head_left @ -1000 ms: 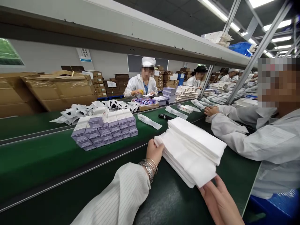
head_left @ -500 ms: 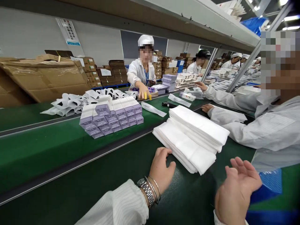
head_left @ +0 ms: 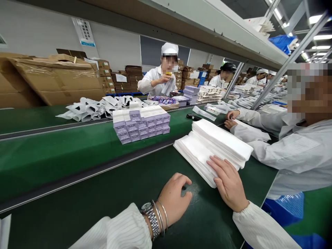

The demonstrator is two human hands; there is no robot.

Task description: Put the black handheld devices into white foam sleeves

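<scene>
White folded sheets: two stacks, the near stack (head_left: 198, 155) and the far stack (head_left: 223, 140), side by side on the dark green work surface (head_left: 103, 214), ahead and to the right of the left hand; single sheets too close-packed to count.
Lie of the stacks: long axes roughly parallel, each running slantwise from far left to near right.
Right hand (head_left: 229, 181): one, palm down, fingers extended and close together, resting on the near stack; nothing pinched.
Left hand (head_left: 176, 199): one, empty, thumb and forefinger curved with a gap between, apart from the near stack.
Wristwear: one watch (head_left: 147, 207) and at least two bangles (head_left: 162, 216), left wrist.
Purple-and-white boxes (head_left: 142, 124): one pile on the green belt, a single box raised on top; full count cannot be told.
Black-handled tool (head_left: 193, 117): one, just beyond the far stack.
Loose white strip (head_left: 204, 113): one, near the tool.
Small white carton (head_left: 212, 110): one, beside that strip.
White straps (head_left: 90, 109): one tangled heap behind the boxes, uncounted.
Changes: the right hand, palm up and off the sheets half a second ago, now touches them; the left hand sits farther from the stack edge; the strip once beside the boxes is gone from there, and the co-worker opposite (head_left: 155, 84) now holds up a pale strip.
</scene>
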